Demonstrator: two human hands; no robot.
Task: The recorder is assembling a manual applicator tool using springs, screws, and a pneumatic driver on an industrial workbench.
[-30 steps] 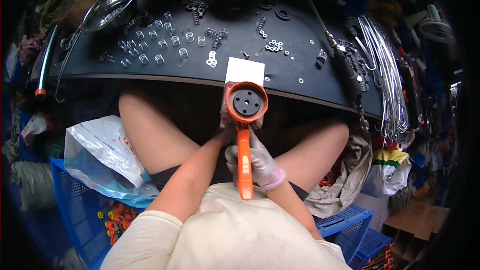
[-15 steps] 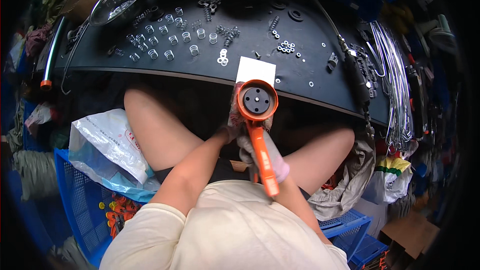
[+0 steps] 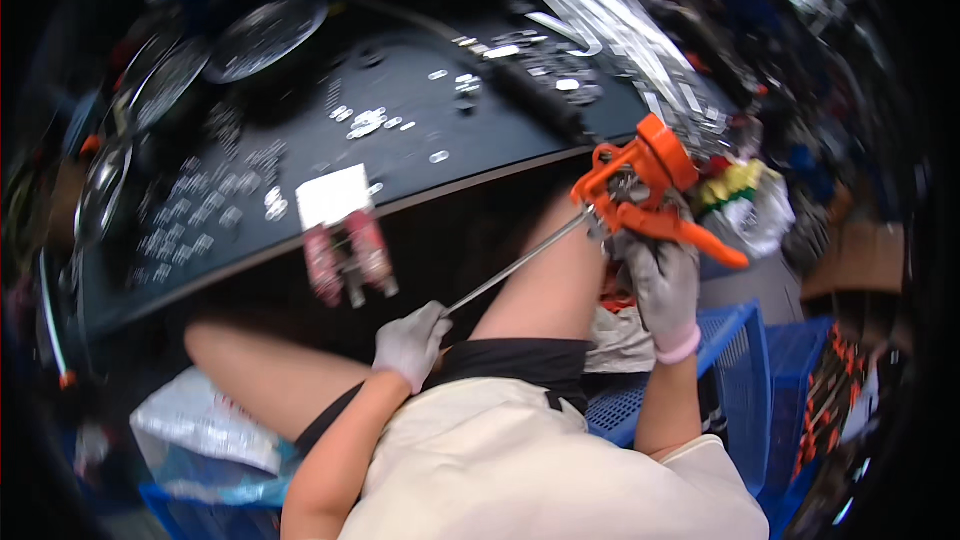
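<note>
My right hand (image 3: 665,285) clamps the orange caulking gun (image 3: 650,185); my left hand (image 3: 410,340) pinches its rod (image 3: 520,262). Beyond lies the dark worktable (image 3: 300,120), strewn with small metal parts (image 3: 370,120).

White square paper label (image 3: 334,195) at black table's (image 3: 480,130) near edge; clear plastic bag (image 3: 205,420) lower left, blurred.
</note>
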